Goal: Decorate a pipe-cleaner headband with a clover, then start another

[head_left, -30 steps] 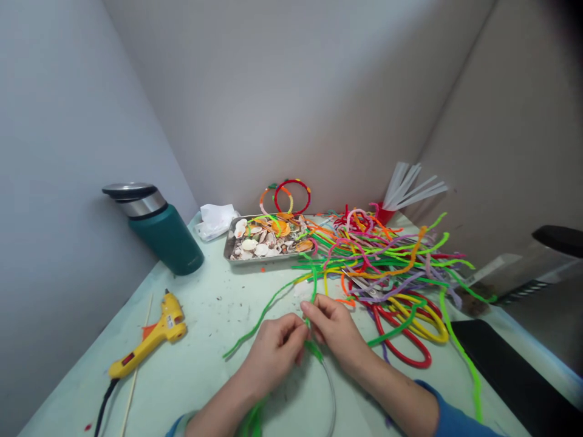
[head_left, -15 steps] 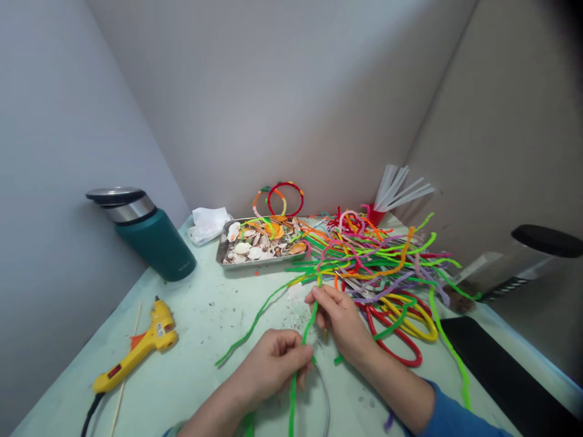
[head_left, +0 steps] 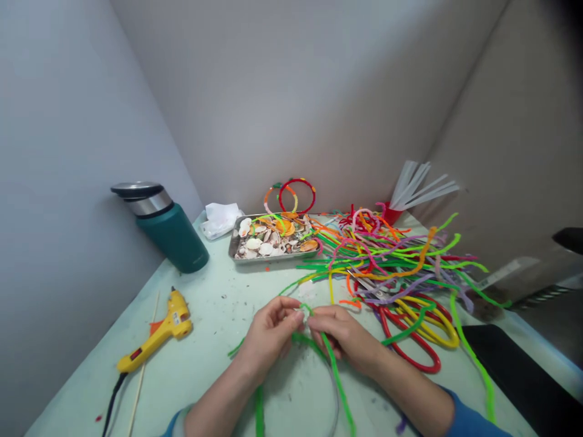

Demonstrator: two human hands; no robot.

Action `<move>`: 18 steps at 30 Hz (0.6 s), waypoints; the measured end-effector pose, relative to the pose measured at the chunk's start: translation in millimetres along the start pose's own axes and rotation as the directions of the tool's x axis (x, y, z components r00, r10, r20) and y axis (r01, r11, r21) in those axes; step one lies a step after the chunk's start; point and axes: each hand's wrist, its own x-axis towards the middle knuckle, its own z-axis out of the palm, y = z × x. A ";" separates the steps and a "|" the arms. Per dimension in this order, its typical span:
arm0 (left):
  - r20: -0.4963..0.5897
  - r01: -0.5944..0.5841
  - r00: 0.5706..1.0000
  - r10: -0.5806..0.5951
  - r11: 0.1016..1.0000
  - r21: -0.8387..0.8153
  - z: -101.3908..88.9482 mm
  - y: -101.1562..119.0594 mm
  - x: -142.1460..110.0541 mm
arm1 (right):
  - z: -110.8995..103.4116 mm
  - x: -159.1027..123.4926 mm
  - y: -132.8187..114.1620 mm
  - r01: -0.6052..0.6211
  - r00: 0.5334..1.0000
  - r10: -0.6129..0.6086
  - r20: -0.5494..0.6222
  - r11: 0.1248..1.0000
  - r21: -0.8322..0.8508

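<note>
Centrally, our left hand [head_left: 272, 332] and right hand [head_left: 347, 337] pinch a green pipe cleaner [head_left: 336, 375] between nearly closed thumbs and fingers, its long end hanging toward us beside a thin grey hoop [head_left: 337, 397]. Beyond our hands lie a tray of shells [head_left: 273, 238] and, to its right, a tangle of coloured pipe cleaners [head_left: 387, 255]; a yellow glue gun [head_left: 157, 337] rests at left, near a teal bottle [head_left: 175, 238].

pale green table [head_left: 218, 315], shell tray [head_left: 273, 260], tangled pipe cleaners [head_left: 392, 261], yellow glue gun [head_left: 157, 340], teal bottle [head_left: 175, 240], white tissue packet [head_left: 221, 220]
</note>
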 end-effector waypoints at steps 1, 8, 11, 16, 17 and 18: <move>-0.019 -0.006 1.000 0.006 1.000 -0.015 -1.2 0.2 0.8 | 2.7 -1.1 0.9 -0.012 0.998 0.013 0.054 1.000 -0.019; -0.095 -0.045 0.994 0.052 0.996 0.077 -2.0 -0.7 2.3 | 3.1 1.0 12.1 -0.097 0.974 0.064 0.217 0.984 0.146; -0.094 -0.053 0.993 0.065 0.990 0.131 -3.5 0.5 1.3 | -5.9 2.9 13.3 -0.193 0.936 0.089 0.340 0.938 0.287; 0.111 0.017 0.994 -0.022 0.999 0.042 -10.0 2.9 -1.4 | -16.3 -5.3 -1.3 -0.354 0.849 0.171 0.501 0.886 0.298; 0.155 0.036 0.987 -0.038 0.999 0.015 -10.9 3.0 -1.4 | -16.1 -7.7 -4.1 -0.330 0.867 0.187 0.461 0.910 0.252; 0.170 0.047 0.984 -0.047 0.999 0.002 -11.5 3.1 -1.1 | -15.6 -9.5 -6.0 -0.241 0.929 0.168 0.329 0.950 0.196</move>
